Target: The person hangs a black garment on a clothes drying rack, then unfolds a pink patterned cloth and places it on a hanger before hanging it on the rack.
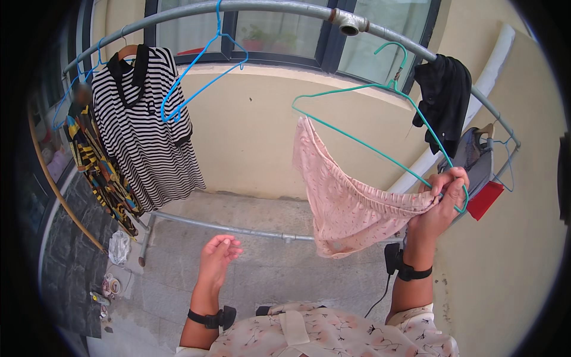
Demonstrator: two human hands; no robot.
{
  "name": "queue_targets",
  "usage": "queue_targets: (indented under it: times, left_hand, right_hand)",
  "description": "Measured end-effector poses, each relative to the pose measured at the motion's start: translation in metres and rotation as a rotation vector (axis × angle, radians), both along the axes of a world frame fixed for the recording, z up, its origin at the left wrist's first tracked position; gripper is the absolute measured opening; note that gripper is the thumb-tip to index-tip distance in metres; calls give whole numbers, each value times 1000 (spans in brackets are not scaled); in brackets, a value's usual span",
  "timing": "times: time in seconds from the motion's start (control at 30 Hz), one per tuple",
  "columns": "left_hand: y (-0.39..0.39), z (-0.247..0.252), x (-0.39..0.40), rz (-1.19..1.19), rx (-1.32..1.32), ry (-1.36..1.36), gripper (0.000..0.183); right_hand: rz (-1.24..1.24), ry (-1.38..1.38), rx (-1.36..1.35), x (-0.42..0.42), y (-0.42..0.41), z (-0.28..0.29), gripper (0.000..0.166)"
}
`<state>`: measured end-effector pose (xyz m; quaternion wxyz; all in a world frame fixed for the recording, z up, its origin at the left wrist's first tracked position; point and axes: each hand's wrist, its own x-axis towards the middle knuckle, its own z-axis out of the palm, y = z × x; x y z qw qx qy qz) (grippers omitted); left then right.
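In my right hand [439, 201] are the lower right corner of a green wire hanger [357, 142] and the gathered waistband of pink patterned underpants [352, 209]. The underpants' far corner sits by the hanger's left end; whether it is fastened there I cannot tell. The hanger's hook points up, just below the metal rail and not on it. My left hand [221, 256] holds nothing, its fingers loosely curled, low in front of me and apart from the cloth. A bright blue hanger [209, 76] hangs bare on the rail.
The galvanized pipe rail [276, 6] curves across the top. On it hang a striped shirt [142, 129], a multicoloured patterned garment [100, 165] and black cloth [444, 98]. A lower pipe [232, 230] crosses above the paving. Grey clothing [475, 156] and a red piece [485, 199] are at the right.
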<state>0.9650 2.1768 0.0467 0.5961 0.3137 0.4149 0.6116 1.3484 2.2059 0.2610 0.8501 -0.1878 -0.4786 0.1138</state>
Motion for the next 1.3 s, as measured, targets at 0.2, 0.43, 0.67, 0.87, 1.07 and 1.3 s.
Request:
queue_targets:
  times: [0.2,0.43,0.67,0.87,1.07,1.3]
  left_hand:
    - [-22,-8,-13,25,-22,-4,14]
    - [-45,-16,-26,52,-27,-41,15]
    - [-69,-17,-43,133,-40,-44,12]
    - [-84,-22,-52,205,-58,-49,12]
    - [-91,-30,-61,252,-52,-70,12]
    - [-99,-32,-53,303,-78,-83,13]
  right_hand:
    - [-42,-41,77,-37,20,30,29]
    - [-209,-122,144,-61,53,58,31]
    - [-261,-171,134,-91,89,74,29]
    - [-128,-220,154,-111,121,74,20]
    - [-259,-307,137,-125,127,54,20]
    - [-229,-354,87,-128,132,19,20]
